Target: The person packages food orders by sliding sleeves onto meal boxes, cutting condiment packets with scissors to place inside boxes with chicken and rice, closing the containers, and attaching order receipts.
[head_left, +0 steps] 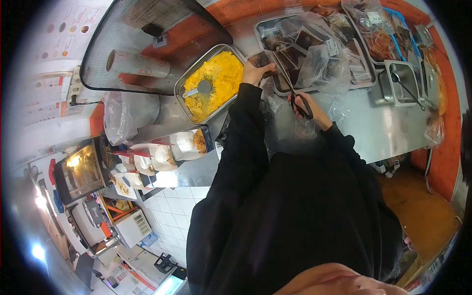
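Observation:
My left hand (pixel 254 73) is closed on a clear sachet of dark brown sauce (pixel 259 60), held at the near left corner of a metal tray (pixel 281 92). Black-handled scissors (pixel 305 109) are in my right hand (pixel 318 114), fingers wrapped round the handles. Their blades point away from me, toward the sachet; whether they touch it I cannot tell. More dark sachets (pixel 307 38) and loose plastic bags (pixel 322 66) lie heaped in the tray. Left of my left hand stands a deep metal pan of yellow, scrambled-egg-like food (pixel 223 69) with a scoop (pixel 199 89) in it.
Several boxes of rice and fried food (pixel 186 141) line the counter at left, beside a plastic-lined tub (pixel 130 115). A dark transparent screen (pixel 147 44) rises behind the pan. At right are a second packed tray (pixel 376 37) and a steel container with a ladle (pixel 403 83).

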Demonstrator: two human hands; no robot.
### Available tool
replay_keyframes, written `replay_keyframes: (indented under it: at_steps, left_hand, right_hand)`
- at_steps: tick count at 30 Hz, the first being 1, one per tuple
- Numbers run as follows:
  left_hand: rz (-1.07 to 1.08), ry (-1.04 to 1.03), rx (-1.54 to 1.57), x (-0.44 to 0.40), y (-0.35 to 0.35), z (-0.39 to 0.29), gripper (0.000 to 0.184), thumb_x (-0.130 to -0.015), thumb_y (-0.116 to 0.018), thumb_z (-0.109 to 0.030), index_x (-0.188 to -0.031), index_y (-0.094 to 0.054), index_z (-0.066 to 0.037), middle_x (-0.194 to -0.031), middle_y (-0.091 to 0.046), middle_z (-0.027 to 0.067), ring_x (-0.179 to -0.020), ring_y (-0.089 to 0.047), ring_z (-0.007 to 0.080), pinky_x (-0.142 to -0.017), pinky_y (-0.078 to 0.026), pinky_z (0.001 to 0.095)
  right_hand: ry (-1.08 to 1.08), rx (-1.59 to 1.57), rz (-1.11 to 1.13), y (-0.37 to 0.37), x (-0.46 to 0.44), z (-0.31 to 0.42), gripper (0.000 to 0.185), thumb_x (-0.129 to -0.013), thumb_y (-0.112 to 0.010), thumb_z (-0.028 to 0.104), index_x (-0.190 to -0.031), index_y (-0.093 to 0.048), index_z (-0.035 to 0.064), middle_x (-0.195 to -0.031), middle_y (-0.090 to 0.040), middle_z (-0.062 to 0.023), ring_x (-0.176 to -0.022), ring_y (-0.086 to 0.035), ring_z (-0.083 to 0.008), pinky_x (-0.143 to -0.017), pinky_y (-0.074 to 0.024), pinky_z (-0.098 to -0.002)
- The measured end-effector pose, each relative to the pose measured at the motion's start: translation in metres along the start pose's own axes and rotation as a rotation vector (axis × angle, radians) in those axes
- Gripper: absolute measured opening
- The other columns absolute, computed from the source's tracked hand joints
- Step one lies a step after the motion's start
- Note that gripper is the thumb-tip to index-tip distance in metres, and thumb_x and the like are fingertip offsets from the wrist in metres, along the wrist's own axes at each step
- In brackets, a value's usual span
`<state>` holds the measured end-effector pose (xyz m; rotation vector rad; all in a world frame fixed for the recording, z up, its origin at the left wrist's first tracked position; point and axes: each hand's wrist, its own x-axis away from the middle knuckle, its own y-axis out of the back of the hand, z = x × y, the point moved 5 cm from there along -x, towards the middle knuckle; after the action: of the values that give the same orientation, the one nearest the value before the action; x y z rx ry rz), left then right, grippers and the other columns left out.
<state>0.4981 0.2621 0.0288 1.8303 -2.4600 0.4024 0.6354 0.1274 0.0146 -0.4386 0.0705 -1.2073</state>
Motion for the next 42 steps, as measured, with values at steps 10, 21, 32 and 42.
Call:
replay_keyframes:
  at_steps: [10,21,32,42]
  left_hand:
    - [0.032,0.05,0.087,-0.001,-0.007,0.001,0.03,-0.063,-0.067,0.005,-0.091,-0.056,0.002,-0.082,-0.061,0.0078,-0.068,-0.059,0.0161,-0.062,-0.051,0.0277]
    - [0.13,0.25,0.095,0.012,-0.015,-0.002,0.036,-0.069,-0.064,0.004,-0.102,-0.052,-0.003,-0.091,-0.058,0.0064,-0.082,-0.058,0.0159,-0.07,-0.05,0.027]
    - [0.234,0.262,0.087,0.019,-0.016,0.006,0.036,-0.069,-0.066,0.001,-0.102,-0.052,-0.004,-0.09,-0.058,0.0047,-0.079,-0.058,0.0153,-0.066,-0.049,0.0274]
    - [-0.402,-0.211,0.026,0.13,0.041,-0.036,0.038,-0.088,-0.043,-0.033,-0.095,-0.054,0.002,-0.08,-0.059,0.0063,-0.074,-0.053,0.017,-0.071,-0.041,0.0277]
  right_hand:
    - [-0.063,0.045,-0.07,0.007,-0.005,0.004,0.037,-0.083,-0.05,0.041,-0.085,-0.05,0.0039,-0.054,-0.042,0.0009,-0.039,-0.042,-0.0075,-0.035,-0.0327,-0.0202]
    - [-0.014,0.087,0.014,0.01,-0.019,0.015,0.04,-0.082,-0.05,0.044,-0.082,-0.051,0.0043,-0.052,-0.043,0.0013,-0.039,-0.044,-0.0073,-0.035,-0.0323,-0.0199]
    - [-0.087,-0.117,0.001,0.008,-0.037,0.008,0.034,-0.087,-0.043,0.037,-0.083,-0.05,0.003,-0.054,-0.047,-0.0023,-0.04,-0.046,-0.0101,-0.035,-0.0351,-0.0219]
    - [0.088,0.405,-0.816,0.055,0.12,-0.015,0.021,-0.081,-0.056,0.016,-0.096,-0.054,0.0015,-0.079,-0.056,-0.0046,-0.057,-0.045,-0.0088,-0.048,-0.0359,-0.0207]
